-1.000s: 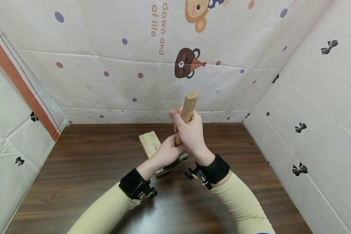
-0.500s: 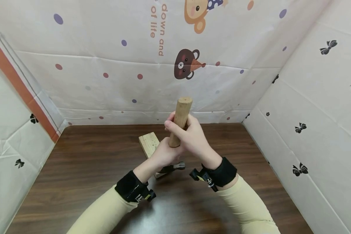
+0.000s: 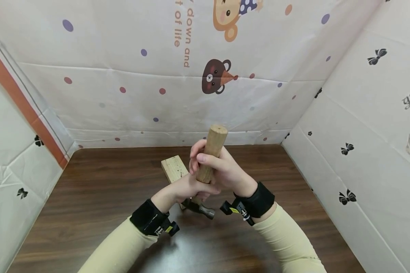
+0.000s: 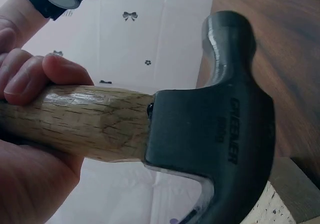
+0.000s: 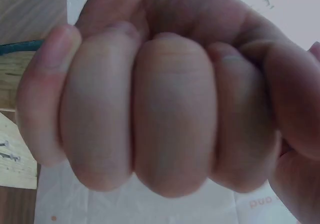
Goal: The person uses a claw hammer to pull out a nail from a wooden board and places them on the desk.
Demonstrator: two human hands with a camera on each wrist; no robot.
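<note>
A claw hammer (image 3: 216,143) is held with its wooden handle pointing up and its dark metal head (image 4: 220,129) at the lower end. In the head view my left hand (image 3: 186,189) grips the handle low, near the head. My right hand (image 3: 230,174) wraps the handle higher up, thumb across it, and the butt end sticks out above. The right wrist view shows curled fingers (image 5: 172,114) that hide the handle. Behind my left hand a pale wooden block (image 3: 173,167) lies on the table, partly covered by the hand and hammer; nails (image 5: 10,156) show on it.
The brown wood-grain table (image 3: 106,182) ends at a white printed sheet (image 3: 130,106) behind. Another sheet wall (image 3: 328,159) rises on the right, and one stands on the left. Black straps with small cameras (image 3: 152,218) circle both wrists.
The hammer has turned about its handle, so its striking face points more toward the lower right. The handle and hands have come lower, and my right thumb has shifted across the handle.
</note>
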